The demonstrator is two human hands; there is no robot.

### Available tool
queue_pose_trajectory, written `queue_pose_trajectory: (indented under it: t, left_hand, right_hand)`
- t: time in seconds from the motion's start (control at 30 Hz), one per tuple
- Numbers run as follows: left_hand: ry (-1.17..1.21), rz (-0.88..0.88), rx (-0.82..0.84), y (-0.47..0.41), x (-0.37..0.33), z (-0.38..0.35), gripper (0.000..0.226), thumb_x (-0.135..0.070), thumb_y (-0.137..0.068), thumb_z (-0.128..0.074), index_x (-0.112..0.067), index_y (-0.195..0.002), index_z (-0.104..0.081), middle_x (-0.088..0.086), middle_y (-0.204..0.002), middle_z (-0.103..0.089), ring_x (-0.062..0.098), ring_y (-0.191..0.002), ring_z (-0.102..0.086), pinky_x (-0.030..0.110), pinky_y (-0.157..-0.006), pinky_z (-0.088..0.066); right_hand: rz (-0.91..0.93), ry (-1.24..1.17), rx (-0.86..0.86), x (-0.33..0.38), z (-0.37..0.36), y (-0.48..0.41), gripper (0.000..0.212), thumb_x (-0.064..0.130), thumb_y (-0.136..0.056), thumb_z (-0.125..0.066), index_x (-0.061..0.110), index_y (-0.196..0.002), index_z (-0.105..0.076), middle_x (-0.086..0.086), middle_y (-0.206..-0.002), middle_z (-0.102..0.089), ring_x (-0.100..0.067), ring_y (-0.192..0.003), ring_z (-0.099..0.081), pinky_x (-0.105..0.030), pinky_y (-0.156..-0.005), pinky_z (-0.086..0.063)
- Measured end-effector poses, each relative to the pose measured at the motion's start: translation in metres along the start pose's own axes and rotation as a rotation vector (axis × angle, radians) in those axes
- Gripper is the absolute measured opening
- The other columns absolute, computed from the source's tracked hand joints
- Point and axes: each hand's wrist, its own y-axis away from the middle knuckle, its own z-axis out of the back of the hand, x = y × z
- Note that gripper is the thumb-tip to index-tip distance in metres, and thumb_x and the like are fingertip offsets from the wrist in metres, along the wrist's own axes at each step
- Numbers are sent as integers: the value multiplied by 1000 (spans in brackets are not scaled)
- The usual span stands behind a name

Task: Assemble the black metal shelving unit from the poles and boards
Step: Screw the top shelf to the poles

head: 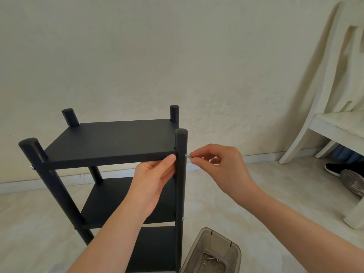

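Observation:
A black shelving unit stands upright on the floor, with a top board (pixel 114 138), two lower boards and round poles at its corners. My left hand (pixel 153 180) holds the top board from below at its front right corner, thumb on the board's front edge. My right hand (pixel 220 164) pinches a small silver screw (pixel 188 156), whose tip touches the side of the front right pole (pixel 180 174) at the level of the top board. Another screw head (pixel 32 167) shows on the front left pole.
A translucent grey plastic container (pixel 212 253) with loose screws sits on the floor just right of the shelf's base. A white chair (pixel 334 123) stands at the right by the wall, with shoes (pixel 350 178) under it. The wall is close behind the shelf.

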Motion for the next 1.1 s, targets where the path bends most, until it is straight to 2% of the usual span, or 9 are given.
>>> queue_pose_trajectory:
  t: [0.13,0.33,0.53,0.7,0.83,0.97,1.1]
  left_hand:
    - [-9,0,-11,0,0,-1,30,-26,-72,-73,-16,-100,-78,8,-108,-76,22,-101,-73,21,-72,-58]
    - [-21,-3,-16,1,-1,-1,21,-27,-72,-72,-22,-90,-81,6,-106,-77,21,-99,-74,20,-70,-57]
    - [-30,-9,-4,2,-1,-2,21,-28,-71,-72,-23,-89,-82,6,-106,-77,20,-100,-74,19,-71,-57]
    - [-18,-15,4,2,-1,-2,24,-28,-71,-73,-21,-92,-81,7,-107,-76,21,-101,-73,20,-73,-57]
    - [-20,-11,-8,2,-1,-1,34,-27,-72,-73,-14,-103,-77,8,-108,-76,22,-102,-73,21,-73,-58]
    - [-20,-18,-2,1,-1,-2,27,-27,-72,-73,-18,-97,-80,7,-108,-76,21,-102,-73,20,-74,-58]
    - [-33,-31,5,1,0,-2,31,-28,-74,-72,-16,-102,-78,7,-109,-76,21,-104,-72,21,-77,-58]
  right_hand:
    - [-2,-18,-19,0,-4,-1,11,25,-87,-72,36,-87,-70,23,-82,-66,5,-84,-59,-4,-69,-47]
    - [-17,-61,-38,0,-7,-3,11,24,-86,-75,35,-85,-72,19,-82,-69,1,-80,-62,-9,-68,-50]
    - [6,-51,-53,0,-8,-4,17,25,-85,-76,39,-80,-69,21,-77,-68,0,-77,-61,-6,-65,-47]
    - [4,-70,-62,0,-9,-5,14,23,-85,-76,36,-82,-72,19,-79,-69,1,-77,-61,-5,-64,-45]
    - [-3,-91,-74,0,-10,-7,10,23,-84,-77,32,-85,-72,20,-78,-69,3,-78,-62,-6,-65,-46]
    - [-21,-88,-78,-1,-11,-9,7,26,-84,-77,29,-87,-71,18,-79,-69,7,-78,-62,-4,-65,-44]
    - [-33,-73,-69,0,-11,-9,5,28,-84,-77,27,-82,-72,13,-77,-71,2,-76,-64,-5,-64,-44]
